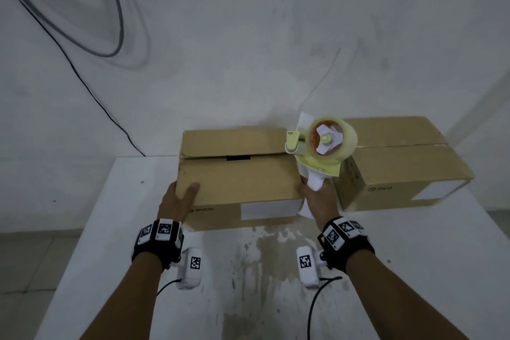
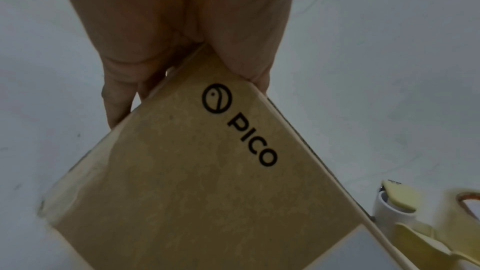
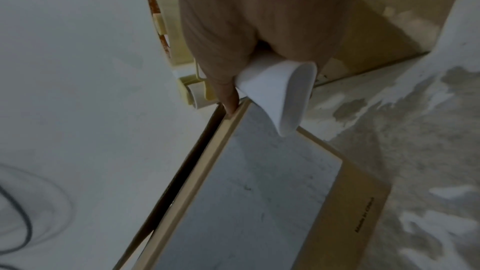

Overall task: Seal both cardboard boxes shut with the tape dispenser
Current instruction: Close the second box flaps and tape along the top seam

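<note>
Two brown cardboard boxes stand on a white table (image 1: 110,229). The left box (image 1: 240,176) (image 2: 194,182) (image 3: 363,202) has its top flaps folded down, with a dark gap along the seam. My left hand (image 1: 179,199) (image 2: 182,28) grips its near left corner, thumb on top and fingers down the side. My right hand (image 1: 317,199) (image 3: 246,17) grips the white handle of the yellow tape dispenser (image 1: 323,143) (image 2: 405,213) (image 3: 280,89), held upright at this box's right end; one fingertip touches the flap edge. The right box (image 1: 400,165) (image 3: 376,28) sits behind the dispenser, flaps down.
Grey and black cables (image 1: 118,22) hang on the white wall behind the table. A worn, stained patch (image 1: 262,251) marks the tabletop in front of the boxes. The table's left edge drops to a tiled floor (image 1: 27,257).
</note>
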Available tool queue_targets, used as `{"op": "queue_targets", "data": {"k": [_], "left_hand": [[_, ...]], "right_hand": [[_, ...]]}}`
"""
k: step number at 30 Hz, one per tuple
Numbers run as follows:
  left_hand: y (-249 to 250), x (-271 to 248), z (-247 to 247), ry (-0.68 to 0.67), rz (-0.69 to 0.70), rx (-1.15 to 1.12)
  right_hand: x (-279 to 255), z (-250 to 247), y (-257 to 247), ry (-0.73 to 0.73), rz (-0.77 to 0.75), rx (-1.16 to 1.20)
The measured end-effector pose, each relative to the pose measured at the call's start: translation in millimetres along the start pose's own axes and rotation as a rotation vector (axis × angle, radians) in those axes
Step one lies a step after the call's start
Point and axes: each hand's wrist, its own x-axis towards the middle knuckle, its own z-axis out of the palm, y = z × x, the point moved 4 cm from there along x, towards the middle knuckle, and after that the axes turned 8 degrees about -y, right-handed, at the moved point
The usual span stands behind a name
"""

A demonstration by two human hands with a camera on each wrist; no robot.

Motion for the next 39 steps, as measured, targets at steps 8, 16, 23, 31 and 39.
{"op": "queue_targets", "data": {"k": [8,16,23,31,39], "left_hand": [[-32.3,-65.0,9.2,-0.038,0.024,-0.004],[-39.1,-93.6,10.0,-0.029,0.032,0.014],[10.1,-116.8,-5.8,0.455,0.305,0.114],[120.1,-138.5,61.6,-0.239,0.384,-0.275],[159.5,-148.0,78.1,-0.568,0.037,-0.749]], "right_hand": [[-74.2,-34.8,27.3,-0.063,-0.066,0.074],[-103.1,-47.6,31.9,-0.139,-0.072,0.102],[-115.1,-65.9,-16.2,-0.317,-0.095,-0.001],[-137.4,-33.2,-68.7,-0.681,-0.086,0.278],[-131.3,-11.8,-101.7,-0.783,-0.135,0.238]]}}
